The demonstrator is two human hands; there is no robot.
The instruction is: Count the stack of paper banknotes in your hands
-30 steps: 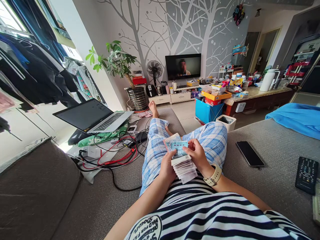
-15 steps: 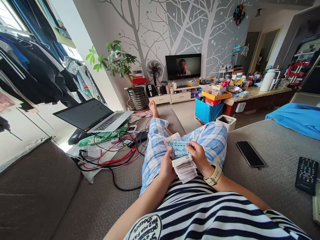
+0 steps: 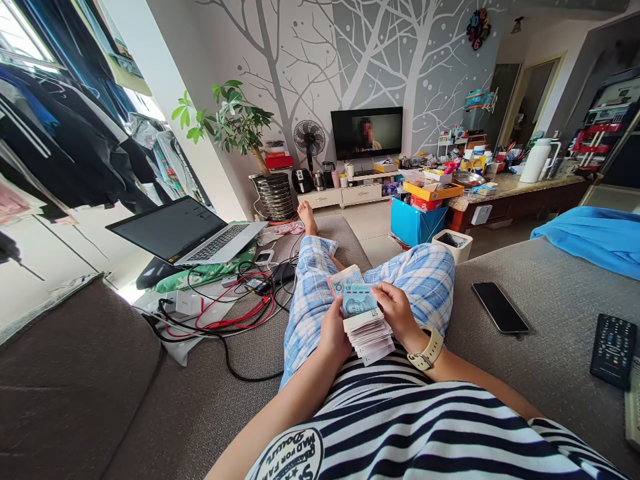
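A thick wad of banknotes is held over my lap between both hands. Its near ends fan down toward my striped shirt, while bluish and pinkish notes stick up at the far side. My left hand is closed round the wad's left edge, thumb on top. At the right edge, my right hand pinches the notes, its thumb near the top corner of a blue one. A pale watch circles my right wrist. Fingers under the wad are hidden.
On the couch lie tangled cables and an open laptop to my left. A phone, a remote control and a blue cloth are on my right. Beyond stands a waste bin.
The top blue note has shifted slightly left and down between my hands, and my right thumb has moved a little with it. Both hands keep hold of the wad.
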